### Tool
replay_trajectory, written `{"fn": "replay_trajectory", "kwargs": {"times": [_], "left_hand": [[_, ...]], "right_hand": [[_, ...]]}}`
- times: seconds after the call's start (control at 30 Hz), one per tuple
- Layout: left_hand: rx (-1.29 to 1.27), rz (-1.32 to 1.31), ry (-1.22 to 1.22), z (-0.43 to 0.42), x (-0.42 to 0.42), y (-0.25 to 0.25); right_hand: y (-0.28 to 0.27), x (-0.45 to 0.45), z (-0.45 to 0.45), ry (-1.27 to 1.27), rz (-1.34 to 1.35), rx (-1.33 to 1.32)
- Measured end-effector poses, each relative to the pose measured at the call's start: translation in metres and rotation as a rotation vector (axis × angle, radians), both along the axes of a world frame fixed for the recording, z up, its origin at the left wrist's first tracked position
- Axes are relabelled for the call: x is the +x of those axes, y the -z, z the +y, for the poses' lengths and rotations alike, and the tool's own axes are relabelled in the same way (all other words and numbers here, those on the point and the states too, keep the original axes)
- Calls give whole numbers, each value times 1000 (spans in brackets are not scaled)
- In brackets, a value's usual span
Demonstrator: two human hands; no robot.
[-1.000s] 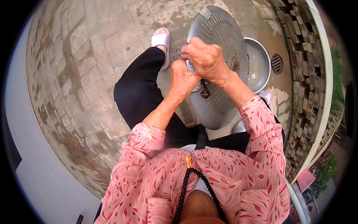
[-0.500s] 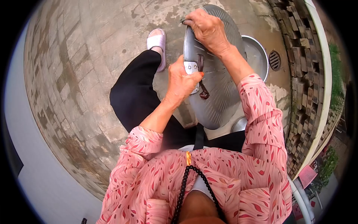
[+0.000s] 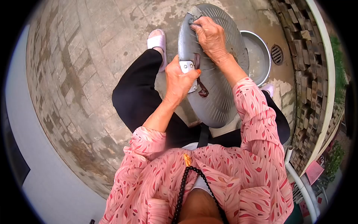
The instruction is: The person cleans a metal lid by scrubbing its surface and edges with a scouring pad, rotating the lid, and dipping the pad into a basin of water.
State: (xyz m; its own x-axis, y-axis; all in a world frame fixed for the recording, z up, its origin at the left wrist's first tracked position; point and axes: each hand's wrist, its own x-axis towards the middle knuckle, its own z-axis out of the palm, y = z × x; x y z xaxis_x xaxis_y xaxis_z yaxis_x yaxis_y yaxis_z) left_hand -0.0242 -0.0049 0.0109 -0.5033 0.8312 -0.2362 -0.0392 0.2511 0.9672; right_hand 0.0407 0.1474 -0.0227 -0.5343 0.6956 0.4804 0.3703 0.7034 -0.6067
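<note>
A large round grey metal pan [image 3: 220, 89], marked with radiating slot-like lines, stands tilted on edge between my knees. My left hand [image 3: 178, 77] is closed on its near-left rim at a riveted silver handle bracket [image 3: 187, 67], thumb over the plate. A brown strap [image 3: 201, 87] hangs from this bracket. Higher up, my right hand [image 3: 212, 38] presses against the inner face near the top rim. Its fingers pinch a small grey-green scrubbing pad [image 3: 191, 21], mostly hidden. The rim beside it has a lighter, scuffed patch.
A round metal basin [image 3: 269, 61] with water sits on the ground behind the pan. A floor drain [image 3: 277, 55] lies to its right. Stacked bricks [image 3: 304, 71] line the right side. A white pipe [image 3: 301, 184] runs at lower right. Paving [image 3: 89, 74] covers the ground leftward.
My right hand has moved from the outer rim down and inward onto the pan's inner face. The pan has shifted slightly left, with my left hand still on the bracket.
</note>
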Motion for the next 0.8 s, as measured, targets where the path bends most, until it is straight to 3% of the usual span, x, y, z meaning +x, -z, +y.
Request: {"fn": "replay_trajectory", "kwargs": {"times": [0.23,0.37,0.47,0.57,0.8], "left_hand": [[46,-536,8,13,-25,2],[-241,-535,-3,40,-22,-18],[-215,-457,-9,45,-23,11],[18,-361,43,31,-17,15],[179,-137,-171,-37,24,23]], "right_hand": [[28,110,-86,160,-55,-221],[27,129,-108,279,-76,-272],[13,133,-116,239,-140,-336],[14,138,-123,228,-96,-355],[29,139,-140,386,-28,-282]]}}
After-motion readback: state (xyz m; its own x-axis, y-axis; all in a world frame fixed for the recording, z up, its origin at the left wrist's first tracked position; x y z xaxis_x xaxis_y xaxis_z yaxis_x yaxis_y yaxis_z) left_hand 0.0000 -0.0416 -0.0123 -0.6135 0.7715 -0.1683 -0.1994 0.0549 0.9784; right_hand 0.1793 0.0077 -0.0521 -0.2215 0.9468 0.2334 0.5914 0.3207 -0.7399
